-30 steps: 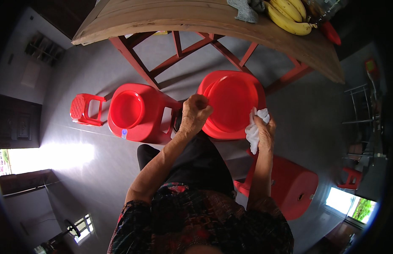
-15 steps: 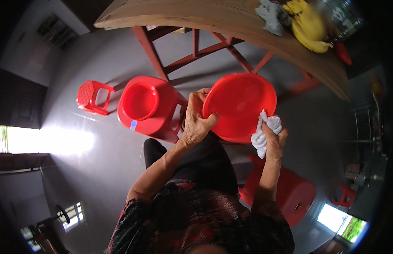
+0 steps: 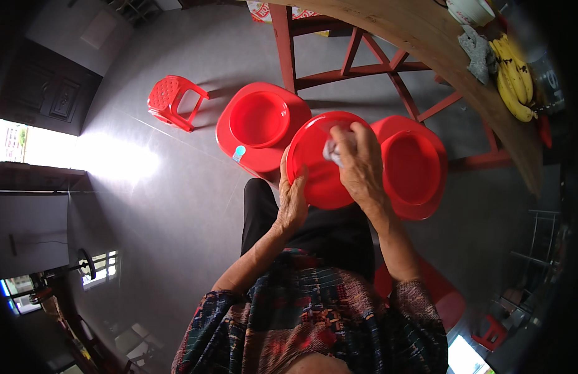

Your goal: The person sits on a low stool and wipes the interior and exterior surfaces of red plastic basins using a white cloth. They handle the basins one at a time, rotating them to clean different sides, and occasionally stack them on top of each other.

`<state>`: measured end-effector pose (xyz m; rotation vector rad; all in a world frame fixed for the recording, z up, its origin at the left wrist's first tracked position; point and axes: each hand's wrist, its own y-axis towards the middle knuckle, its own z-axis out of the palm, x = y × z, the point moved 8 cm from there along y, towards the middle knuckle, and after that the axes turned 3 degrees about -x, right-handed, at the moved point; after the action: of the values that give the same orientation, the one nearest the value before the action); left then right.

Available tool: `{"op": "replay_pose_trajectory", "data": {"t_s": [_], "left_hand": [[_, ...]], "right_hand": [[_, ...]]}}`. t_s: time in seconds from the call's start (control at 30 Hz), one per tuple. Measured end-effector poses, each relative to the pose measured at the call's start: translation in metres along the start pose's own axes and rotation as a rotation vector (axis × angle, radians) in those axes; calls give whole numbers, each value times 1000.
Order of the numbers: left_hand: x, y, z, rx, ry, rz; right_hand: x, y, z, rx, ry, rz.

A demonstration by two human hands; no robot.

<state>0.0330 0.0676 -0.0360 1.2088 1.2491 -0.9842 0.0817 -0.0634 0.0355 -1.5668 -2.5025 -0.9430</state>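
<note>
A round red plastic basin is held tilted in front of my lap. My left hand is closed on its left rim, with the thumb on the inner side and the other fingers mostly hidden behind. My right hand reaches over the basin and grips a crumpled white cloth against its inside; motion blurs the cloth and fingertips. On the left, another red basin rests on a red stool with a blue sticker. To the right, a similar basin sits on a second red stool.
A small red step stool stands on the grey floor farther left. Beyond the basins is a wooden table with red-brown legs, carrying bananas, a grey cloth and a white bowl. Another red seat is behind my right arm.
My right hand has brought the white cloth from the basin's right rim onto its inside. The view has shifted, and the right-hand stool with its basin now shows. My left hand keeps its hold.
</note>
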Motion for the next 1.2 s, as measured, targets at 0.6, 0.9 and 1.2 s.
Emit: {"op": "replay_pose_trajectory", "data": {"t_s": [0.6, 0.9, 1.2], "left_hand": [[41, -17, -7, -150, -753, -577], [43, -14, -16, -246, -594, -454], [50, -17, 5, -161, -702, -449]], "right_hand": [[53, -12, 60, 181, 80, -321], [35, -50, 65, 419, -11, -135], [40, -35, 63, 437, 327, 55]]}}
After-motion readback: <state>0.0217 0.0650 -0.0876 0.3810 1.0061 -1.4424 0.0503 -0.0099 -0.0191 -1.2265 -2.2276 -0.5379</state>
